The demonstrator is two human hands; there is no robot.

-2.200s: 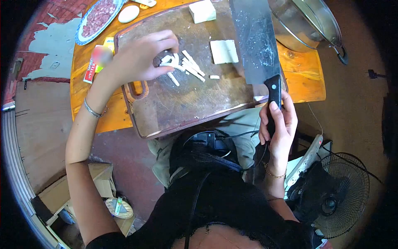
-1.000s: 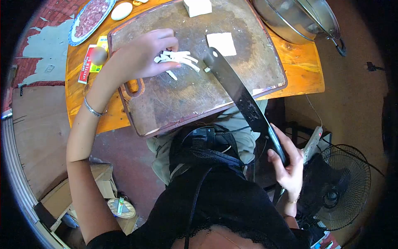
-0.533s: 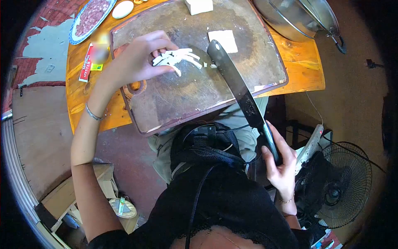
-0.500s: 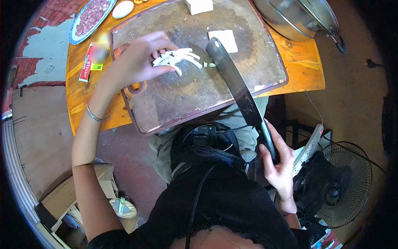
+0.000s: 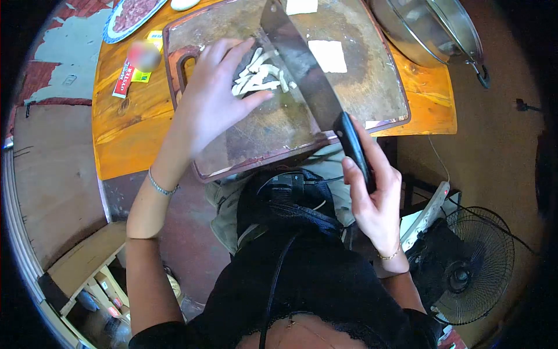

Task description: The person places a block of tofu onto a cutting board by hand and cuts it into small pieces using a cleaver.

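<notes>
A pile of thin white strips (image 5: 261, 77), resembling cut tofu, lies on the worn cutting board (image 5: 256, 136). My left hand (image 5: 218, 96) is beside the pile with thumb and fingers spread around its left side. In my right hand (image 5: 376, 189) is the black handle of a cleaver (image 5: 302, 67). Its wide blade points up and left across the board, just right of the strips. A flat white slab (image 5: 329, 56) rests right of the blade, and a white block (image 5: 302, 6) is at the far edge of view.
A plate of minced meat (image 5: 136, 16) and an egg (image 5: 185, 3) are at the back left. An oyster sauce packet (image 5: 123, 80) lies left of the board on the wooden table (image 5: 125, 139). A metal pot (image 5: 410, 29) stands at the back right; a fan (image 5: 474, 267) is on the lower right.
My left hand has opened and let the white strips down onto the board. My right hand has moved the cleaver up and left, bringing its blade beside the strips.
</notes>
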